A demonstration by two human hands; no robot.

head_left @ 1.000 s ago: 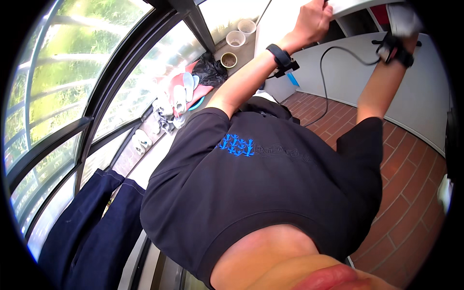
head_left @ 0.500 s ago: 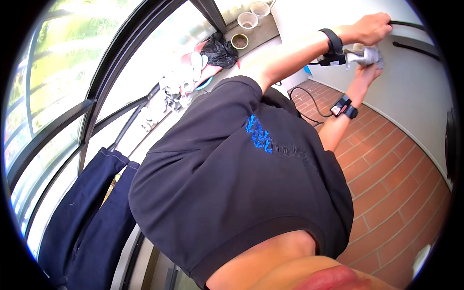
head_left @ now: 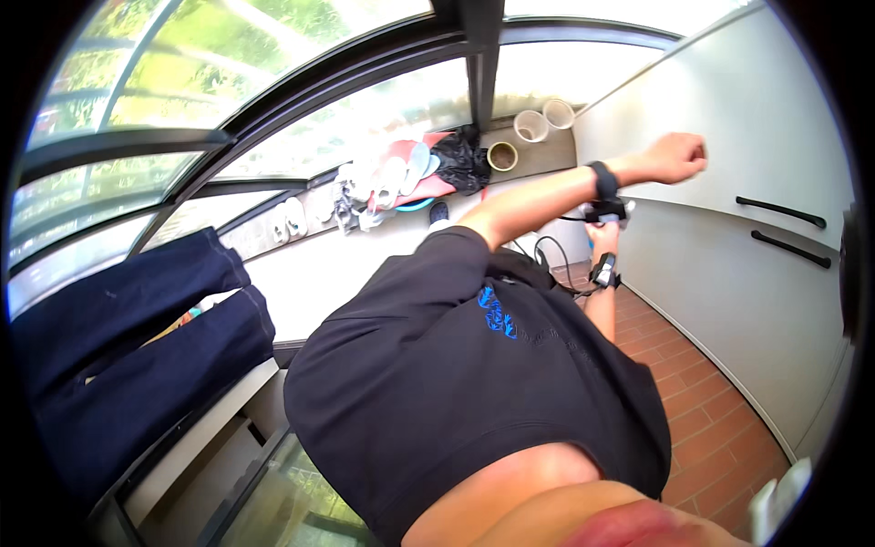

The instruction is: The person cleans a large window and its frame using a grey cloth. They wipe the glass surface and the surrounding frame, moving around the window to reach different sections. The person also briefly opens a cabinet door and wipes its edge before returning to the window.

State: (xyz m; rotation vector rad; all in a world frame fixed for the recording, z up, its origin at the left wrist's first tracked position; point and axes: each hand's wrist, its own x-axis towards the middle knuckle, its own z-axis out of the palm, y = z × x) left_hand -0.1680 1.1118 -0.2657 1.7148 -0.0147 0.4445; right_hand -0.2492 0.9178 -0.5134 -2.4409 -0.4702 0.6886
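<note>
Grey bundle (head_left: 625,213) in right hand (head_left: 602,237), partly hidden, long axis unclear

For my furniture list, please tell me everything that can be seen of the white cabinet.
The white cabinet stands upright at the picture's right, on a reddish-brown tiled floor. Its smooth front has an upper panel and a lower panel, both apparently closed. Near where they meet, each carries a black bar: the upper handle and the lower handle. The material may be painted board. The left hand is in front of the upper panel, away from both handles; contact is unclear.
</note>
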